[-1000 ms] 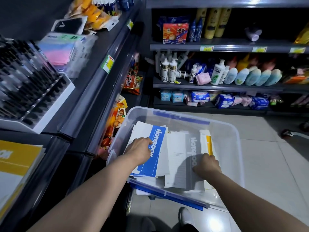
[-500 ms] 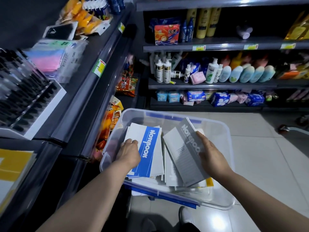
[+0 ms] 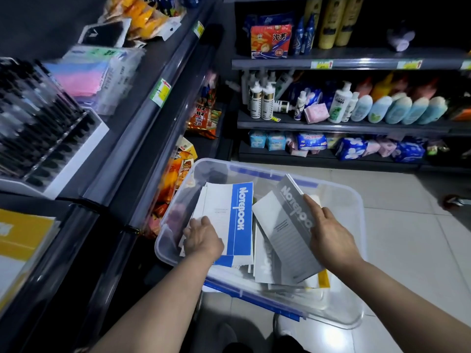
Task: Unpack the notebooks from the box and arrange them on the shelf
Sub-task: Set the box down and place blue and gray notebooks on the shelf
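Head camera, looking down a narrow shop aisle. A clear rectangular plastic box [image 3: 339, 197] with blue clips sits low in the near centre, its left rim close against the dark shelving unit [image 3: 142, 128] on the left. Pale floor tiles [image 3: 407, 250] lie open to the right of the box. A far shelving unit [image 3: 356, 127] of bottles and packets stands beyond it.

Inside the box lie several thin paper notebooks. The left hand [image 3: 202, 239] presses flat, fingers together, on a white notebook with a blue band [image 3: 229, 215]; whether it grips the edge cannot be told. The right hand [image 3: 330, 238] is clamped on the right edge of a grey and white notebook [image 3: 285, 233], tilted up out of the pile. A yellow-edged notebook [image 3: 323, 277] shows beneath.

Both bands read "Notebook" in white letters. On the near left shelf lies a yellow and white notebook [image 3: 23, 240]. Yellow-green price tags [image 3: 160, 91] line the shelf edges, unreadable.
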The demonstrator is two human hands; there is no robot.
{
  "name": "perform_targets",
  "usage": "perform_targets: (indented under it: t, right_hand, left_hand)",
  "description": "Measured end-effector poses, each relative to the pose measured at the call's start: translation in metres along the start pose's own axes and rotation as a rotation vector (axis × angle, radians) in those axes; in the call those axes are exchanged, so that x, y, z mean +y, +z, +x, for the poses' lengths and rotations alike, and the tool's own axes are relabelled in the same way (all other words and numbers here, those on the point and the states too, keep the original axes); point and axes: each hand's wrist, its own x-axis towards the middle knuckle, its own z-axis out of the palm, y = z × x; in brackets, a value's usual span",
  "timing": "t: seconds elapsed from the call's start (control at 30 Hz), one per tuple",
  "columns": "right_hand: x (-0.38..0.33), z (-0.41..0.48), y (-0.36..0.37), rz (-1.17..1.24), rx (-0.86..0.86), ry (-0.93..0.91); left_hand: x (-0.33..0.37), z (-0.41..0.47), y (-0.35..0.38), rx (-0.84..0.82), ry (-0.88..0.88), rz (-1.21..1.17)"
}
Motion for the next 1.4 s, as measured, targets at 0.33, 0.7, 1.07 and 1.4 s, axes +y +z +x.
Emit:
perform_targets:
  t: [0.33, 0.7, 1.07, 1.4]
  right_hand:
    - [0.005, -0.009, 0.001, -0.037, -0.08, 0.017]
    - [0.009, -0.019, -0.004, -0.017, -0.098, 0.001]
    - [0.013, -0.02, -0.026, 0.019, 0.005, -0.122]
    - [0.01, -0.011, -0.036, 0.114, 0.018, -0.202]
  left_hand:
    - [-0.001, 0.005, -0.002, -0.027, -0.175, -0.104]
    - [-0.002, 0.01, -0.009, 0.027, -0.253, -0.535]
    - [-0.008, -0.008, -0.024, 0.141, -0.094, -0.517]
    - [0.013, -0.048, -0.043, 0.273, -0.03, -0.234]
